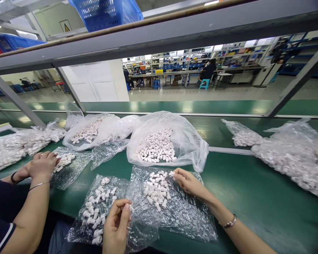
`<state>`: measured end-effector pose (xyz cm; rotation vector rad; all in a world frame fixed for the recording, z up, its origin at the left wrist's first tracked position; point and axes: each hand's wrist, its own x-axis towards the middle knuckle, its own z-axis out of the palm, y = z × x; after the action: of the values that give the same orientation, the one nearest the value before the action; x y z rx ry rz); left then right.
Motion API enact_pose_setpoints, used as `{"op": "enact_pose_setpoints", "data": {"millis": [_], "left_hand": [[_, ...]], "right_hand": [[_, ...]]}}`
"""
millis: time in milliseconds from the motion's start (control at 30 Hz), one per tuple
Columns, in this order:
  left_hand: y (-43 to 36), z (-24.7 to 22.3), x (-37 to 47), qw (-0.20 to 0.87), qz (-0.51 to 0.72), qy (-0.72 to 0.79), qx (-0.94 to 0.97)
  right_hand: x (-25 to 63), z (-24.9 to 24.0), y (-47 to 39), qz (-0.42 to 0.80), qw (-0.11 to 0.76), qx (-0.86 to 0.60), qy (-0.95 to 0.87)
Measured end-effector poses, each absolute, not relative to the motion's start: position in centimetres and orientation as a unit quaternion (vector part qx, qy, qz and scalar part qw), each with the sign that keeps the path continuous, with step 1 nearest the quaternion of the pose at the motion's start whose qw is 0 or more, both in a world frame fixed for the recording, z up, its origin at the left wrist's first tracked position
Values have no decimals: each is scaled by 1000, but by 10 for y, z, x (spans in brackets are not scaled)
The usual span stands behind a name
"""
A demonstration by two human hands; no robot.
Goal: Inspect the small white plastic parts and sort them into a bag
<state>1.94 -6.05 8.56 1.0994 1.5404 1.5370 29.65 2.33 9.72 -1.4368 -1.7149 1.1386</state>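
My right hand [187, 180] pinches a small white plastic fitting [171, 174] at the edge of a loose pile of fittings [158, 190]. That pile lies on a flat clear plastic bag [185, 220]. Nearer to me, my left hand [118, 224] has thumb and forefinger closed on the edge of another clear plastic bag [140, 225]. White fittings [94, 211] are spread at that bag's left side. Just behind the pile stands a large open translucent bag [193, 141] with a heap of the same fittings [159, 146] in it.
At the left, a co-worker's hands [42, 164] are over another small pile of fittings [65, 161]. Filled bags [294, 158] lie at the right, more bags [21, 144] at the far left. A shelf beam [159, 37] with a blue crate [108, 14] crosses overhead.
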Motion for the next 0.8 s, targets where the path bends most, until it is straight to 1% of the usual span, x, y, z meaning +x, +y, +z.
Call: {"op": "enact_pose_setpoints", "data": {"millis": [67, 100, 133, 200, 300, 367, 433, 500, 533, 633, 700, 733, 800], "left_hand": [[-60, 85, 19, 339, 597, 593, 420], [-60, 85, 19, 338, 599, 593, 419], [-60, 85, 19, 337, 599, 594, 418], [-60, 84, 19, 339, 599, 593, 418], [-60, 82, 18, 347, 593, 592, 421], [-61, 82, 18, 355, 589, 589, 424], [-61, 81, 17, 364, 584, 587, 427], [-61, 81, 16, 372, 580, 585, 428], [-61, 80, 16, 375, 579, 584, 427], [-61, 79, 15, 386, 579, 581, 422], [-62, 78, 16, 394, 580, 578, 417], [-62, 78, 16, 401, 580, 576, 415], [-63, 77, 16, 422, 579, 569, 404]], "right_hand": [[299, 103, 26, 514, 364, -516, -581], [300, 104, 27, 520, 377, -513, -570], [301, 104, 28, 498, 379, -520, -581], [303, 99, 30, 391, 352, -557, -643], [303, 89, 32, 203, 276, -580, -739], [301, 84, 34, 147, 227, -577, -771], [299, 84, 35, 133, 200, -582, -777], [298, 87, 35, 173, 222, -593, -754], [298, 90, 34, 224, 251, -595, -730], [298, 101, 29, 460, 356, -545, -604], [298, 107, 24, 562, 382, -492, -544], [297, 109, 22, 578, 376, -480, -542], [295, 110, 18, 540, 331, -496, -594]]}}
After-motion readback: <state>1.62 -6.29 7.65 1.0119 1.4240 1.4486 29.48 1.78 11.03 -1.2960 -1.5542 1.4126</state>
